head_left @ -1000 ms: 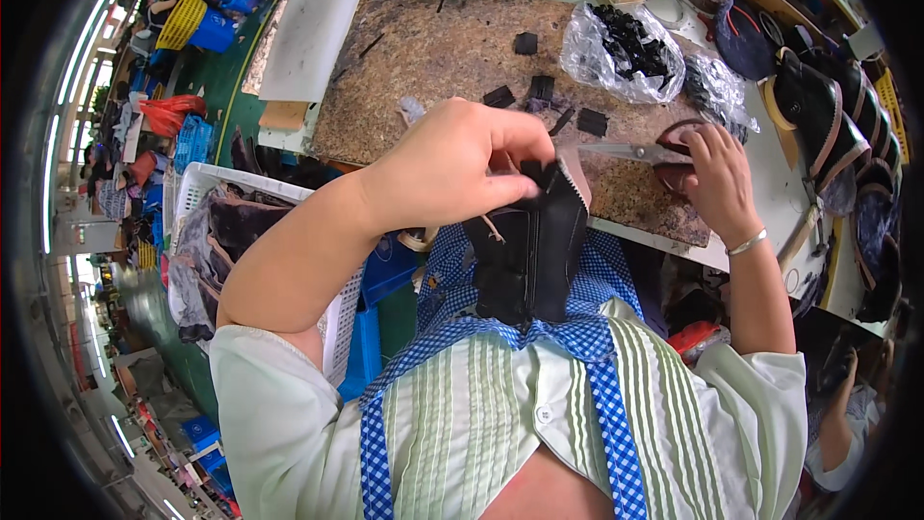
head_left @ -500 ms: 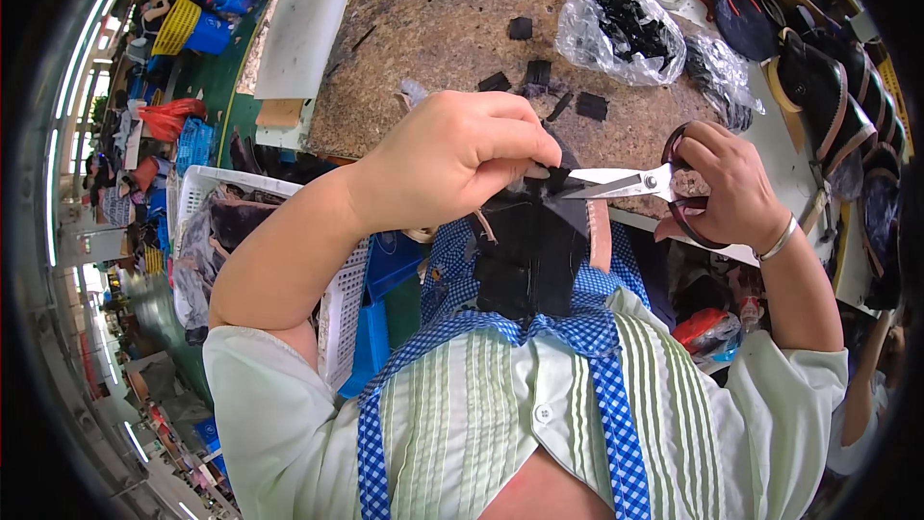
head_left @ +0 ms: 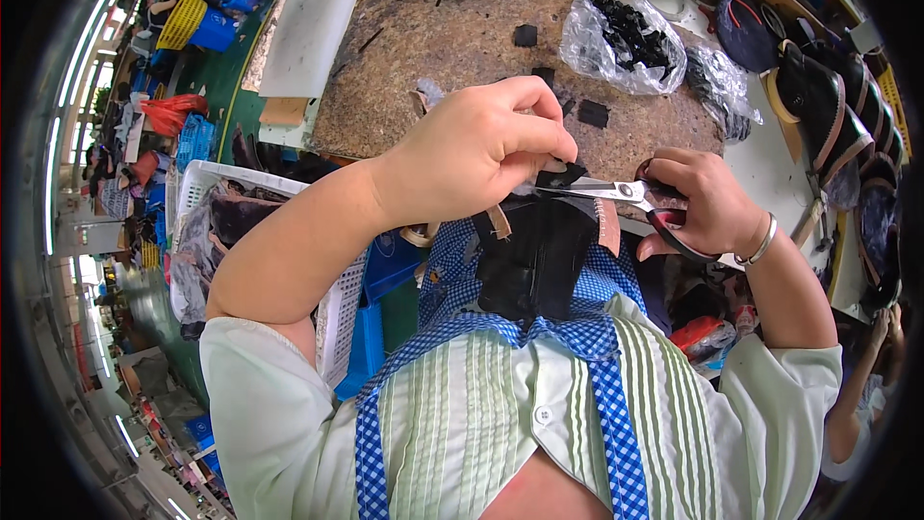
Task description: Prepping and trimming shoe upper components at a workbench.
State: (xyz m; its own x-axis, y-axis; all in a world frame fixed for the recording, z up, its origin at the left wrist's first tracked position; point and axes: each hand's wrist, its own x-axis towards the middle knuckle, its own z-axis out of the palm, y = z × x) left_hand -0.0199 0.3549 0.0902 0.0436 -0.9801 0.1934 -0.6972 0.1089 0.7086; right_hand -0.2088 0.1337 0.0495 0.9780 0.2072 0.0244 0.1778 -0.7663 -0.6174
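Note:
My left hand [head_left: 486,144] pinches the upper edge of a piece of black material [head_left: 534,260], which hangs down over my lap against a blue checked apron [head_left: 448,260]. Pinkish-tan strips show at both sides of it. With my right hand [head_left: 707,197] I grip a pair of scissors [head_left: 626,192], fingers through the dark handles. Its blades point left and lie nearly closed at the black material, just under my left fingertips. My fingers partly hide where blades and material meet.
A brown speckled board [head_left: 433,48] covers the bench, with small black patches [head_left: 593,114] on it. A clear bag of black pieces [head_left: 626,43] lies farther back. Black shoes [head_left: 818,106] line the right. At my left are a white basket [head_left: 342,318] and a white slab [head_left: 316,24].
The scissor blades have closed from a wider gap, and my right hand has shifted slightly left and nearer to me. My left hand has moved a little right with the material.

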